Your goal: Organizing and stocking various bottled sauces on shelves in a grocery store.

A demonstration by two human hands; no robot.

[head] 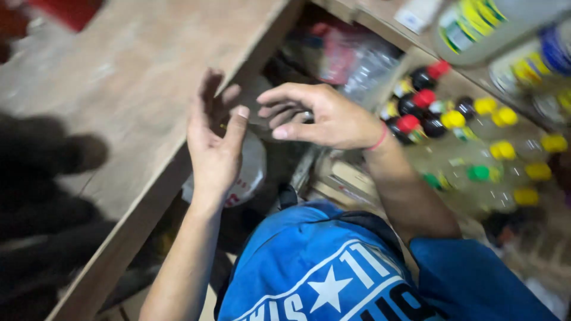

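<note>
The left hand [213, 139] is raised at the edge of the wooden counter [119, 83], palm turned toward the right, fingers extended upward and loosely spread; it is open, and no object can be made out in its grip. The right hand [324, 119] is level with it and just beside it, palm down, fingers [284, 110] curled inward toward the left hand; a small object may sit at the fingertips, but blur prevents confirmation, so whether it grips anything cannot be told. A red band [378, 141] circles the right wrist. Directly below and behind the left hand lies a clear plastic container [250, 169] with red print, partly hidden by the hand. To the right, a group of bottles [476, 142] with red, yellow and green caps stands on a lower shelf, well apart from both hands. Larger bottles [493, 24] occupy the shelf above. Blue clothing [321, 261] with white print fills the lower foreground
</note>
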